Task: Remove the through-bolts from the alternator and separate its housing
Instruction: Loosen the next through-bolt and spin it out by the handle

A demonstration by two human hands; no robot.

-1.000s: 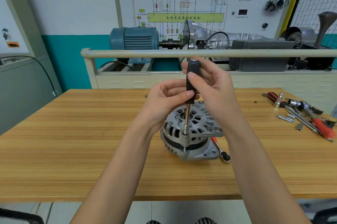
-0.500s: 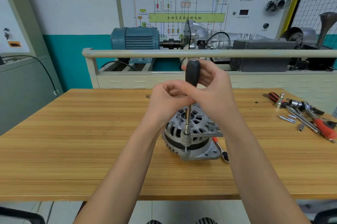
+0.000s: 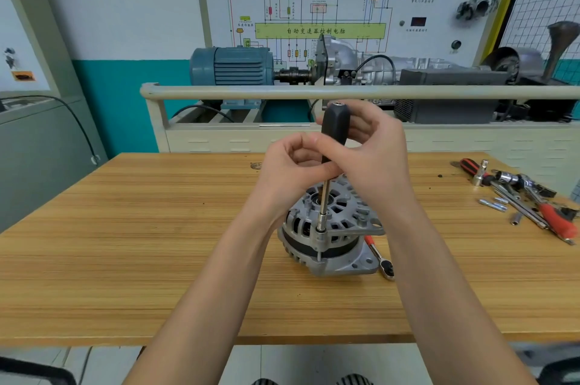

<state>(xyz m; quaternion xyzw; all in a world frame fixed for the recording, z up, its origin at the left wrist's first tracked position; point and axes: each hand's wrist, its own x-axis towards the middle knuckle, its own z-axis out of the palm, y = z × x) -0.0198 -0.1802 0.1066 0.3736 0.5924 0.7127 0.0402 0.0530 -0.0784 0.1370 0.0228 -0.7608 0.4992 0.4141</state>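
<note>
Head view: both hands' grip [image 3: 326,158] around upright nut driver [image 3: 334,124], alternator [image 3: 332,234] directly beneath on table [image 3: 125,243].

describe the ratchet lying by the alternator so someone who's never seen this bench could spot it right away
Start at the wooden table and find the grey alternator standing at its middle. The ratchet lies flat on the wood against the alternator's right side. Unlike the pile of tools at the table's far right, it lies alone, with an orange-red handle and a round chrome head nearest the viewer.
</note>
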